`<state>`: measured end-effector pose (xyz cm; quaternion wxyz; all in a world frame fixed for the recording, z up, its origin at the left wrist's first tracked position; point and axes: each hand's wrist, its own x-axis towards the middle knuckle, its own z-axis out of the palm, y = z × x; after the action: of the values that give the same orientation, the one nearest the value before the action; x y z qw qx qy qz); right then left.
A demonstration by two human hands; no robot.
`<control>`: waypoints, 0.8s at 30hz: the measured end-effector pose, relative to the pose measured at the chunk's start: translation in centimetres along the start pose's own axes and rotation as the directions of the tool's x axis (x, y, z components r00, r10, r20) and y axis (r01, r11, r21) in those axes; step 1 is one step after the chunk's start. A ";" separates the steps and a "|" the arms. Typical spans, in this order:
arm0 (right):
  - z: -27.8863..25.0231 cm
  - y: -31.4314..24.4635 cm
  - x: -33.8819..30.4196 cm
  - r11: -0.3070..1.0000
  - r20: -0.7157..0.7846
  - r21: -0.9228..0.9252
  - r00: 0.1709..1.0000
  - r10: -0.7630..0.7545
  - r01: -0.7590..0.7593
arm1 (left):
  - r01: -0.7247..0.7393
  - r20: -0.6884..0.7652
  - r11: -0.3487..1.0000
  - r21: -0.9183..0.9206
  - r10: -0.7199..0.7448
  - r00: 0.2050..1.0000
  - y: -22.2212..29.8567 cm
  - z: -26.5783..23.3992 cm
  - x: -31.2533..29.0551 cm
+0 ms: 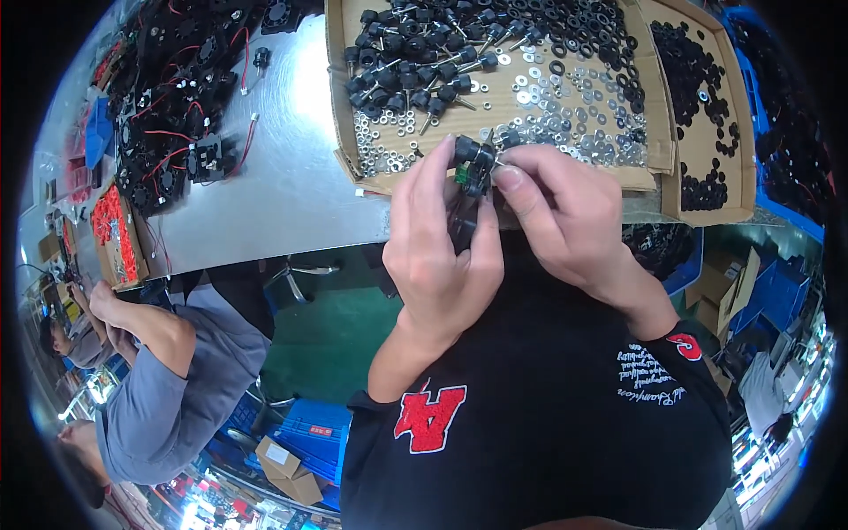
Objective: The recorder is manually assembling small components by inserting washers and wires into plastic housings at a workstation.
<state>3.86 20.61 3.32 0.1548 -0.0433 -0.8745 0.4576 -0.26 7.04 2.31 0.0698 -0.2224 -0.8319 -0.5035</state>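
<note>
My left hand (437,252) is closed around a small black part (478,166) with a bit of green on it, held above the near edge of a cardboard tray. My right hand (570,203) pinches at the part's right side, where a thin metal piece shows; fingertips hide whether anything else is between them. In the tray (490,113), just beyond both hands, lie black knob-like pieces with metal shafts (411,44), small metal nuts (375,131), flat washers (565,102) and black rings (609,31).
To the right is another cardboard tray (744,163) with small black discs (704,190). Black fans with red wires (159,115) are heaped on the metal table (291,190) at left. A co-worker in a grey shirt (203,358) sits on the left, by a box of red pieces (115,234).
</note>
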 end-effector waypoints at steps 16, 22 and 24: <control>-0.8 0.4 0.8 0.938 -0.163 -0.188 0.933 -0.321 0.290 | -0.034 -0.030 0.999 0.024 0.034 0.999 0.7 0.2 0.1; -1.3 0.5 1.0 0.972 -0.085 -0.129 0.974 -0.209 0.197 | -0.037 -0.046 0.999 -0.020 0.036 0.998 0.4 0.7 -0.1; -1.2 0.5 1.1 0.983 -0.089 -0.055 0.979 -0.182 0.178 | -0.004 -0.035 0.999 -0.034 0.003 0.999 0.7 0.6 -0.1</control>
<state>3.20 22.10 3.77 0.2355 0.0111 -0.8769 0.4188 0.19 7.83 2.55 0.0814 -0.2161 -0.8217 -0.5211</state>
